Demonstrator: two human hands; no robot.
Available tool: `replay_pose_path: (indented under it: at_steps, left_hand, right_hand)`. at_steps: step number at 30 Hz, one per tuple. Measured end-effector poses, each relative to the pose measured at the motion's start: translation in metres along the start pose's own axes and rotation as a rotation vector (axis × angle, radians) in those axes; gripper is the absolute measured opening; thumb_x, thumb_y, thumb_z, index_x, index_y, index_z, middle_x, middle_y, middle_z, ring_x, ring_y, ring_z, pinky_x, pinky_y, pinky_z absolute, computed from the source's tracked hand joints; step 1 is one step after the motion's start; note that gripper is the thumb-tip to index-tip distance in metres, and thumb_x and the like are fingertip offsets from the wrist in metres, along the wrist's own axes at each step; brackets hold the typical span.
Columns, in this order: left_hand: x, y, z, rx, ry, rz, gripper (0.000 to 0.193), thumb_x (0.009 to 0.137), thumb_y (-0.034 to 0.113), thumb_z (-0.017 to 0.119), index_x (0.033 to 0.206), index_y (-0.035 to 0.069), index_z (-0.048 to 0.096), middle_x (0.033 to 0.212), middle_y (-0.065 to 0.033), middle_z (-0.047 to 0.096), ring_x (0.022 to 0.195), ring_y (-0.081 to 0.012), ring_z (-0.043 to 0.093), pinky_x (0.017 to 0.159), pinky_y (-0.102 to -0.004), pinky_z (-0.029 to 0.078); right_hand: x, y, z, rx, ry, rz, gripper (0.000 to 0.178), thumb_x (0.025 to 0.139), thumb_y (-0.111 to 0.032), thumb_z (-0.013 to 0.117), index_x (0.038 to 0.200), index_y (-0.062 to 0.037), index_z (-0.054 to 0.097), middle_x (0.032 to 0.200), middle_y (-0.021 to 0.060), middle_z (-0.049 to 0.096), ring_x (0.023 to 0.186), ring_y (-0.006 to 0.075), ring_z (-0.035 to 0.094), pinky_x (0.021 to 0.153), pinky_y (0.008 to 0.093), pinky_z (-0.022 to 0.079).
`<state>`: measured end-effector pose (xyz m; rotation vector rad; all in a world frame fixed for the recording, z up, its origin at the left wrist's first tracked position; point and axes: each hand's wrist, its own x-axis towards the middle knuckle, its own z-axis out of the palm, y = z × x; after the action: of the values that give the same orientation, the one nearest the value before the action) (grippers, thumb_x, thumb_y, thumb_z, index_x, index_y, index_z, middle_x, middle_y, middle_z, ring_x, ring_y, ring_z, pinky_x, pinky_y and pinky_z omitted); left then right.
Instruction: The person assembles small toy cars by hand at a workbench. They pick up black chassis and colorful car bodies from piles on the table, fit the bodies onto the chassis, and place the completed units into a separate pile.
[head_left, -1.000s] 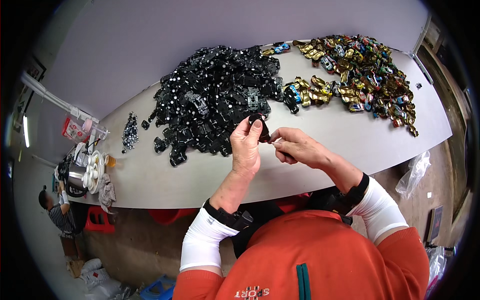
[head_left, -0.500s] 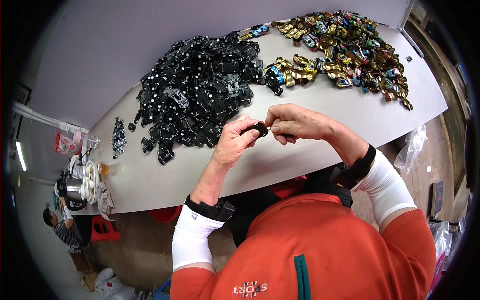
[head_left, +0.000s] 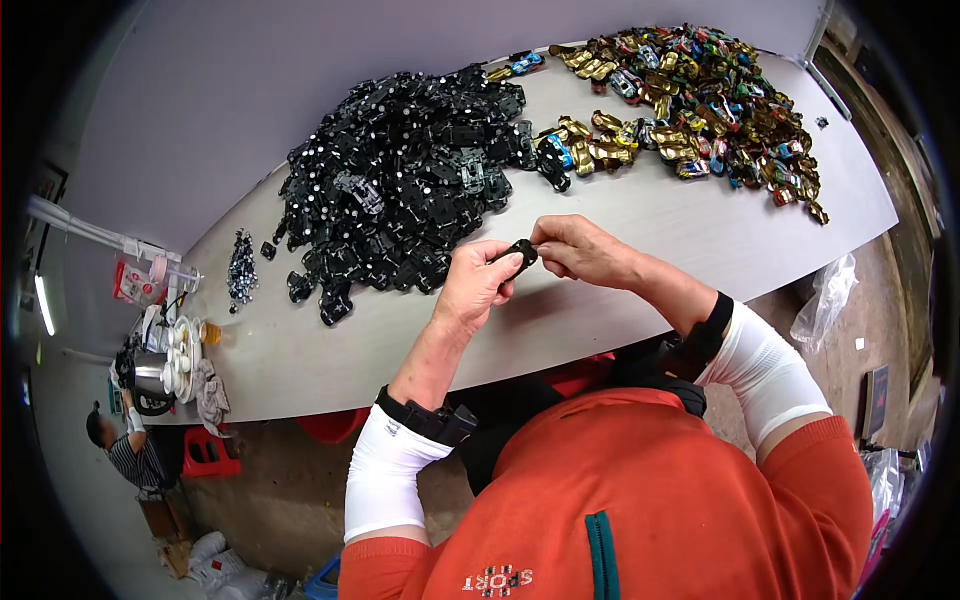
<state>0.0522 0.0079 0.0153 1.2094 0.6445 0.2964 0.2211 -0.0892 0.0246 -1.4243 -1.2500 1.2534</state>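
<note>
My left hand (head_left: 472, 285) is closed around a small black toy car chassis (head_left: 516, 257), its thumb lying along the top. At the far right end of this part, the fingers of my right hand (head_left: 588, 250) are pinched together; whatever sits between them is too small to make out. Both hands hover over the near middle of the table. Beyond them, to the left, rises a big heap of black toy car chassis (head_left: 400, 190). Farther right spreads a heap of gold and multicoloured toy car bodies (head_left: 700, 120).
A small pile of shiny little parts (head_left: 241, 272) lies on the grey table (head_left: 660, 240) at the left. White cups on a tray (head_left: 180, 360), a metal kettle (head_left: 150, 375) and a cloth (head_left: 211, 398) occupy its left end. Another person (head_left: 135, 460) is beyond there, near a red stool (head_left: 210, 455).
My right hand has shifted slightly and its fingers now pinch at the chassis end. The chassis has turned in my left hand; a red bit seen on it earlier no longer shows.
</note>
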Motion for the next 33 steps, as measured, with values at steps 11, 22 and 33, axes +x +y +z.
replay_pose_path:
  at_steps: [11,22,33]
  left_hand:
    - [0.000,-0.008,0.004,0.071,0.027,-0.006,0.016,0.085,0.010,0.061,0.093,-0.003,0.060,0.067,-0.0014,0.054,0.049,-0.0068,0.048,0.038,-0.0178,0.034]
    - [-0.004,-0.014,-0.003,-0.073,0.039,-0.024,0.018,0.085,0.008,0.059,0.099,-0.004,0.060,0.072,-0.0055,0.059,0.052,-0.0090,0.053,0.042,-0.0195,0.041]
    - [-0.093,-0.126,0.055,0.249,-0.075,-0.211,0.044,0.085,0.009,0.057,0.122,-0.010,0.042,0.111,-0.0224,0.055,0.079,-0.0202,0.062,0.071,-0.0277,0.051]
  right_hand:
    - [0.003,0.009,0.006,-0.364,0.111,-0.125,0.010,0.086,-0.006,0.048,0.080,-0.0001,0.053,0.059,0.0042,0.051,0.050,0.0102,0.046,0.047,0.0272,0.038]
    - [-0.004,0.012,-0.034,0.157,0.315,0.120,0.018,0.092,-0.018,0.046,0.091,-0.0026,0.055,0.076,0.0018,0.052,0.055,0.0077,0.052,0.044,0.0207,0.041]
    - [0.011,0.033,-0.026,-0.385,0.316,-0.006,0.019,0.072,-0.014,0.067,0.080,0.0014,0.062,0.074,0.0117,0.062,0.065,0.0207,0.060,0.063,0.0332,0.048]
